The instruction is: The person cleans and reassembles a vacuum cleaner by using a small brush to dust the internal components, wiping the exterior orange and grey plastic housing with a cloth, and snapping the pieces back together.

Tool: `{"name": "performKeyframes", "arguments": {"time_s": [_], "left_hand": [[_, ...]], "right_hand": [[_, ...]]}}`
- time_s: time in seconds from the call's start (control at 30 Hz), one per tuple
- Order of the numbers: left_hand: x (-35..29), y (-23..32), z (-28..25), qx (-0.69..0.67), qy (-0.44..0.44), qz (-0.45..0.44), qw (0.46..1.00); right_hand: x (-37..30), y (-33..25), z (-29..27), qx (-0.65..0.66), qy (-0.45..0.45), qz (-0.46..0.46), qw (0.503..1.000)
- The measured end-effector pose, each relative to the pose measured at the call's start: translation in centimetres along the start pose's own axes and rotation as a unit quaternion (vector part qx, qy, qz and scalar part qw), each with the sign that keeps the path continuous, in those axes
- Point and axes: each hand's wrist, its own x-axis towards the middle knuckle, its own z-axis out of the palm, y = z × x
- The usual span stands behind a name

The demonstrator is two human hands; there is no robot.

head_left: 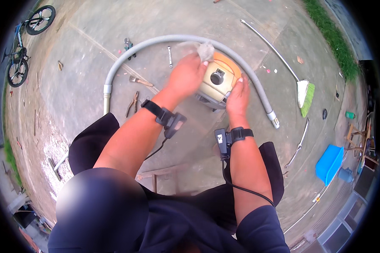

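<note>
the left hand [189, 76] grips a grey cloth [205, 51] against a cream-and-orange machine [217, 88]; the right hand [238, 96] lies open along its right side. the machine sits on concrete [101, 40] between pliers [134, 101], left, and a green-bristled broom [306, 97], right.

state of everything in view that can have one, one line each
Vacuum, top hole uncovered, no hose in it
Hose, lying in an arc, right end loose
Rag, bunched at left hand
Right hand, against vacuum's side
Pliers, lying, handles apart
Wrench, lying, unheld
Broom, lying, unheld
</note>
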Motion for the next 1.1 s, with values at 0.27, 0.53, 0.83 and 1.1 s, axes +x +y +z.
{"name": "performKeyframes", "arguments": {"time_s": [0.27,0.53,0.83,1.1], "left_hand": [[0.3,1.8,-0.1,0.099,0.048,0.162,0.981],[3.6,3.0,-4.0,0.068,-0.118,0.114,0.984],[7.6,3.8,-0.3,0.137,-0.202,0.133,0.961],[7.4,5.1,2.3,0.185,-0.243,0.269,0.914]], "right_hand": [[-1.0,0.4,0.5,-0.001,0.007,-0.002,1.000],[-1.0,-0.5,-0.1,-0.001,0.007,0.020,1.000],[-1.1,-1.1,0.1,0.006,0.014,0.032,0.999],[-1.4,-0.8,0.4,0.027,0.020,0.027,0.999]]}}
